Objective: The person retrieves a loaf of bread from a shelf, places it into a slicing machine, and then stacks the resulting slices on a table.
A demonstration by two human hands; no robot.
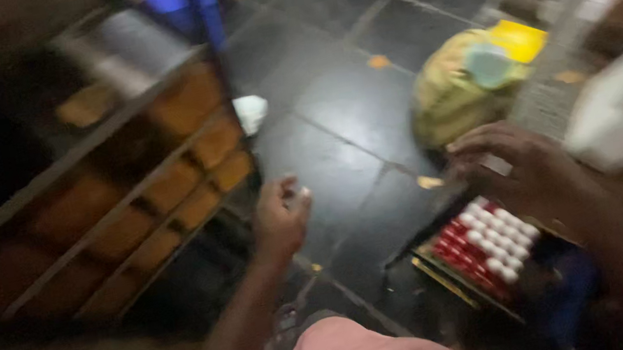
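Left hand [279,220] pinches small white thing [300,195] over dark floor [339,137]

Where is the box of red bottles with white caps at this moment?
In the head view, the box of red bottles sits on the dark floor at lower right, just under the right hand, near the yellow sack.

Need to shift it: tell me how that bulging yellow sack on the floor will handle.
The yellow sack looks stuffed and rounded, so probably heavy and apt to sag. Its soft skin likely slides on the smooth dark floor tiles rather than rolls.
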